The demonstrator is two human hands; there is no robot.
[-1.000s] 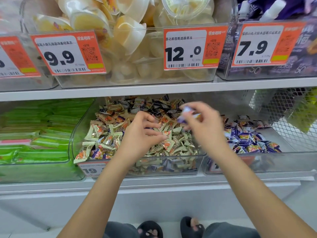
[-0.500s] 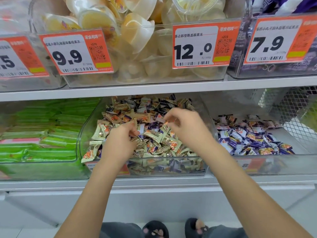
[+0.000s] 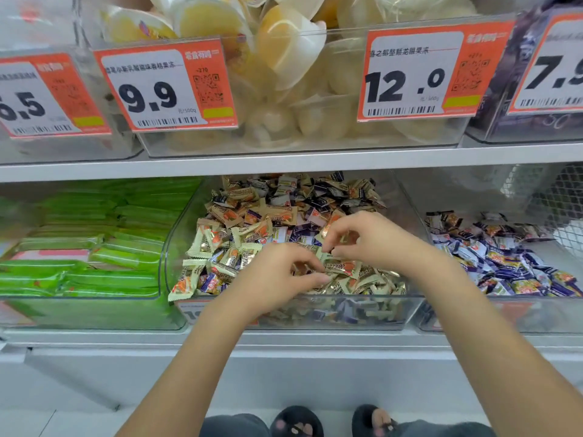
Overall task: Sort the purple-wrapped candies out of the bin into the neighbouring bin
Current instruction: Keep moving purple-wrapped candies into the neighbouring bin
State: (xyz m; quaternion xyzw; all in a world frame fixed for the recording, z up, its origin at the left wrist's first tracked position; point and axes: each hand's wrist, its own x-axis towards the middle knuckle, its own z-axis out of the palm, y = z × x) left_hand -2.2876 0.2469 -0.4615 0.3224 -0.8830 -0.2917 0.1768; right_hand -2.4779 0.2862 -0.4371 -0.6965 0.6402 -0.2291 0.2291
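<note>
The middle clear bin [image 3: 176, 247] holds a heap of beige-gold candies [image 3: 252, 234] mixed with purple-wrapped candies [image 3: 303, 239]. The neighbouring bin [image 3: 419, 313] on the right holds a layer of purple candies [image 3: 504, 263]. Both my hands are inside the middle bin, over the front of the heap. My left hand [image 3: 277, 279] has curled fingers, with its thumb against a gold wrapper; whether it holds anything is hidden. My right hand [image 3: 369, 239] arches over the heap, thumb and fingertips pinched together on a wrapper whose colour I cannot make out.
A bin of green packets [image 3: 94, 263] stands to the left. The shelf above [image 3: 284, 162] carries bins of jelly cups [image 3: 284, 58] with orange price tags [image 3: 167, 86] hanging just over the candy bins. A wire mesh [image 3: 561, 209] closes off the far right.
A second ago my right hand held a purple candy near the right bin. It has come back without it into the middle bin, beside my left hand, and both have shifted toward the front.
</note>
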